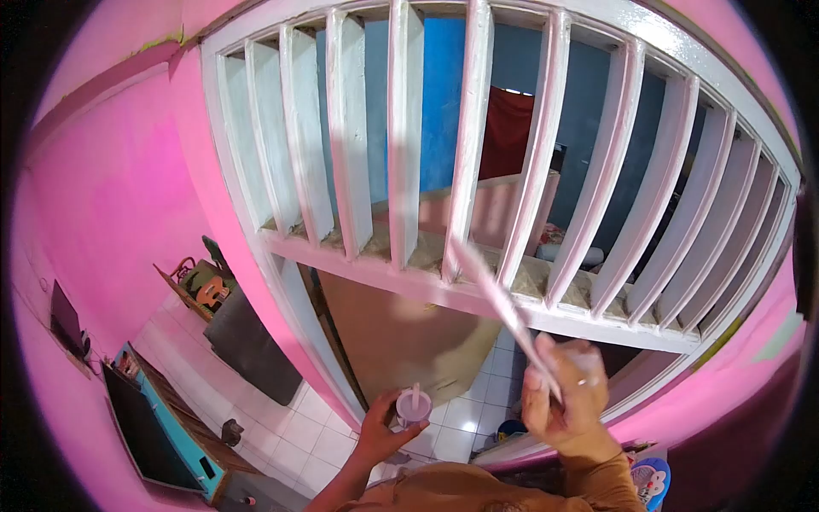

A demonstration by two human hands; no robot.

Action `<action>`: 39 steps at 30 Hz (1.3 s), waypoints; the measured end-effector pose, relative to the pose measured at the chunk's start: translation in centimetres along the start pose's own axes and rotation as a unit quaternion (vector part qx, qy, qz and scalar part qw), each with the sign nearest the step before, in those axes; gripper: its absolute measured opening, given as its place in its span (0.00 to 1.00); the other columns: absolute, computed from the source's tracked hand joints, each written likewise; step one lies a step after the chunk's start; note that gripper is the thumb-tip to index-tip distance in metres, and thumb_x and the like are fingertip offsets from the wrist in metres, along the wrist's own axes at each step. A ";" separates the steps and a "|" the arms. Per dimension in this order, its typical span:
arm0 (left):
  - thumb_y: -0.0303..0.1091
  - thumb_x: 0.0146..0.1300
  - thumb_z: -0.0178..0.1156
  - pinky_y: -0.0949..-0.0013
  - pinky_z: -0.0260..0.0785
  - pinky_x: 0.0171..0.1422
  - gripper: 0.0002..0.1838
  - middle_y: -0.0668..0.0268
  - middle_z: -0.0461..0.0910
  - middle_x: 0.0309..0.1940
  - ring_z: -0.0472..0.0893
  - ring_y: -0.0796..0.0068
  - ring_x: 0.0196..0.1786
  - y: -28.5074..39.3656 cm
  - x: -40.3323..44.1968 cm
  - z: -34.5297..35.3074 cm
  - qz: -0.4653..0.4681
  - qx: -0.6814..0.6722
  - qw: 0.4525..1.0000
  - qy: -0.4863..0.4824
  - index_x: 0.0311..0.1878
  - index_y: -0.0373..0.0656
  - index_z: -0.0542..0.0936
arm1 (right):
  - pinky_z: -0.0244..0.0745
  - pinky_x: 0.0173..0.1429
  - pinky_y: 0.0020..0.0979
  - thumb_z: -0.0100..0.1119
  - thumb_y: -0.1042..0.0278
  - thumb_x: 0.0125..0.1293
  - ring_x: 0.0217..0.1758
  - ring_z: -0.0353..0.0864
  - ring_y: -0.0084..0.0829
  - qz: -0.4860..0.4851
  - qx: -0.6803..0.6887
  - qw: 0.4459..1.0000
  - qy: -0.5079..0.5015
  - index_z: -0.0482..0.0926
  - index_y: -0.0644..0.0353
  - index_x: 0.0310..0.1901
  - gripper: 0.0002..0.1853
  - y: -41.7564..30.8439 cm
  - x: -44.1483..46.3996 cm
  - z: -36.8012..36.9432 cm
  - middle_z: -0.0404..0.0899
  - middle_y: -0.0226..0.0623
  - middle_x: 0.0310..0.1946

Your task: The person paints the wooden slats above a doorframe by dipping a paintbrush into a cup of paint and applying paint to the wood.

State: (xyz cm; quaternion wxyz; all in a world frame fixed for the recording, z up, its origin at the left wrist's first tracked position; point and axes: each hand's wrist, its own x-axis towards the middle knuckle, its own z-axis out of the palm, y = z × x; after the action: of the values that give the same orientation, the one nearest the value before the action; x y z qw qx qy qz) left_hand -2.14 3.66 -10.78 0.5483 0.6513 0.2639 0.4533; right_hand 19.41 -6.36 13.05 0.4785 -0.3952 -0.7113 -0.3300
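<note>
Basically, the L hand (388, 427) has its grip closed round a small pale-lilac cup (413, 420), held approx. upright, low in view, with the thumb on one side & fingers on the other; a short pale stick (416, 396) stands up out of it, and the contents look pale pinkish, tho exact type & level are too small to tell. Any label on the cup can't be made out. The R hand (565, 392) is closed on the lower end of a long, thin pale tool (503, 309), blurred, slanting up & away to the L; its far end overlaps the white slats (465, 145) of the grille in view, but can't tell if it touches. A whitish spot shows on the R fingers (585, 382). The slats stand in a row in a white frame (375, 261), w/ blue panels & a dark-red cloth (508, 128) seen thru the gaps. Re: print, a blue round item (655, 485) at bottom R carries a cartoon-like pic, no words legible at this res. A small dark-blue container (510, 428) sits low, near the R forearm, contents unclear. Over on the L: a dark TV (145, 427) by a teal-edged cabinet (175, 431), plus an orange guitar-shaped item (212, 291) near a grey seat-like block (254, 346) on the white-tiled floor (320, 435).
</note>
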 end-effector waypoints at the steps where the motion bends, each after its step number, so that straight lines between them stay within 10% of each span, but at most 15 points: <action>1: 0.29 0.53 0.79 0.63 0.70 0.69 0.37 0.61 0.72 0.58 0.75 0.67 0.64 0.2 0.0 0.0 -0.016 -0.005 1.000 -0.004 0.65 0.37 0.71 | 0.71 0.37 0.34 0.62 0.81 0.63 0.30 0.74 0.34 0.003 -0.026 1.000 -0.009 0.80 0.72 0.57 0.20 -0.4 1.2 -0.2 0.78 0.40 0.33; 14: 0.28 0.52 0.79 0.62 0.69 0.70 0.36 0.61 0.73 0.58 0.76 0.67 0.63 -0.3 0.5 -1.6 0.007 -0.068 0.997 -0.021 0.63 0.37 0.73 | 0.67 0.27 0.26 0.70 0.79 0.63 0.23 0.73 0.26 -0.178 -0.267 0.945 0.066 0.85 0.62 0.51 0.14 2.6 17.4 5.3 0.74 0.35 0.26; 25: 0.27 0.51 0.80 0.64 0.71 0.70 0.37 0.58 0.71 0.58 0.76 0.66 0.64 -2.7 1.9 -3.1 0.030 -0.079 0.996 -0.024 0.64 0.34 0.73 | 0.75 0.38 0.45 0.64 0.70 0.66 0.36 0.79 0.45 -0.157 -0.395 0.904 -0.041 0.83 0.60 0.46 0.08 2.4 22.1 7.6 0.74 0.41 0.30; 39: 0.24 0.51 0.79 0.64 0.71 0.69 0.36 0.58 0.71 0.58 0.76 0.67 0.63 -4.5 2.8 -3.6 0.062 -0.129 0.989 -0.031 0.63 0.35 0.72 | 0.76 0.38 0.35 0.67 0.73 0.67 0.31 0.80 0.36 -0.207 -0.440 0.871 -0.068 0.86 0.57 0.51 0.11 0.6 21.3 6.7 0.79 0.38 0.32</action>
State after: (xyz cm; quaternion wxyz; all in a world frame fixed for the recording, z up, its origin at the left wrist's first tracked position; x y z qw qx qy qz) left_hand -3.36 8.88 -14.24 0.6065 0.6037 0.1454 0.4965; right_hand 12.19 4.82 30.99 0.1265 -0.4299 -0.5886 -0.6728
